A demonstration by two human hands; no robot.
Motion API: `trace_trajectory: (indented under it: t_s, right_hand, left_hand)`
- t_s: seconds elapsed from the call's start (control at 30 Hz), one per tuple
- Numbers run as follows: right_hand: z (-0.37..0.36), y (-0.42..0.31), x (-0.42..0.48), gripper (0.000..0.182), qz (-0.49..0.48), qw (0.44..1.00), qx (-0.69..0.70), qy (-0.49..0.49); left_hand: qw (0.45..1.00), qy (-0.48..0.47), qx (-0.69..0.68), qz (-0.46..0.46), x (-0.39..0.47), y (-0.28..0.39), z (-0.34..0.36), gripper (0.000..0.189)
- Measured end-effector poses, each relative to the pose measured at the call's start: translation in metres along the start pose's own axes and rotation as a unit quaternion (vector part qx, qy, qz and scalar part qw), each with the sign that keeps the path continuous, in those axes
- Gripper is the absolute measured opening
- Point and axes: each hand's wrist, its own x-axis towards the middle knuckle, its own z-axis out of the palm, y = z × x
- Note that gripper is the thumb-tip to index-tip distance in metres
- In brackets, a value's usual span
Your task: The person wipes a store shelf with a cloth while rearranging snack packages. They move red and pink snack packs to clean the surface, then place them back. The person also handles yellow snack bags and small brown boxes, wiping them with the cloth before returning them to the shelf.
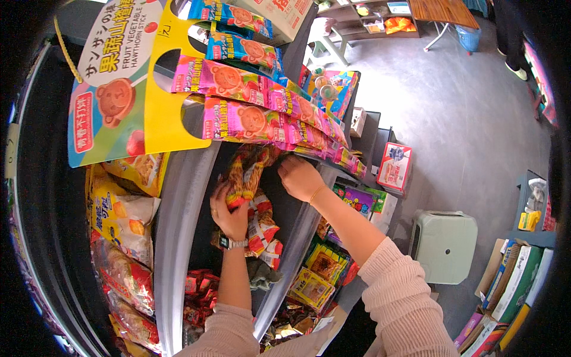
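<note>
My left hand (229, 214), with a watch at the wrist, is closed around the lower end of red-and-yellow snack packets (247, 174) on a dark shelf (276, 192). More packets of the same look (263, 227) lie just right of that hand. To the right, my right hand (301, 176) is over the same shelf with its fingers curled. Its fingertips are partly hidden, so I cannot tell whether they hold anything. Pink wrapped hawthorn sticks (250, 120) hang above both hands from a yellow display card (174, 129). A grey cloth (262, 273) lies below the packets.
Clear plastic strips (178, 232) border the shelf. Bagged snacks (129, 223) fill the tier to the left; yellow packets (312, 288) fill the one to the right. A pale green stool (444, 247) and a red-and-white box (394, 165) stand right. A person's leg (508, 31) shows at upper right.
</note>
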Motion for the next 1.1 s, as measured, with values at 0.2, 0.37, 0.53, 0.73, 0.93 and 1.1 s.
trace_trajectory:
  t_s: [0.2, 0.37, 0.53, 0.73, 0.93, 1.1]
  right_hand:
    - [-0.024, -0.053, -0.03, 0.028, 0.266, 0.927, 0.251, 0.088]
    - [-0.071, -0.105, -0.045, 0.053, 0.527, 0.442, 0.726, 0.013]
    - [-0.068, -0.109, -0.07, 0.075, 0.505, 0.278, 0.816, 0.029]
    - [-0.108, -0.139, -0.075, 0.055, 0.457, 0.284, 0.835, 0.118]
    - [-0.132, -0.144, -0.084, 0.065, 0.53, 0.328, 0.779, 0.072]
    - [-0.157, -0.109, -0.106, 0.051, 0.456, 0.31, 0.834, -0.008]
  left_hand:
    - [0.999, 0.011, -0.045, -0.009, -0.037, 0.033, -0.053, 0.046]
    - [0.997, -0.037, -0.063, -0.01, -0.06, 0.062, -0.094, 0.054]
    - [0.989, -0.059, -0.134, -0.016, -0.069, 0.088, -0.135, 0.051]
    - [0.921, -0.224, -0.256, -0.189, -0.088, 0.11, -0.156, 0.079]
    - [0.722, -0.358, -0.475, -0.354, -0.092, 0.129, -0.159, 0.083]
    - [0.676, -0.413, -0.516, -0.326, -0.075, 0.096, -0.128, 0.036]
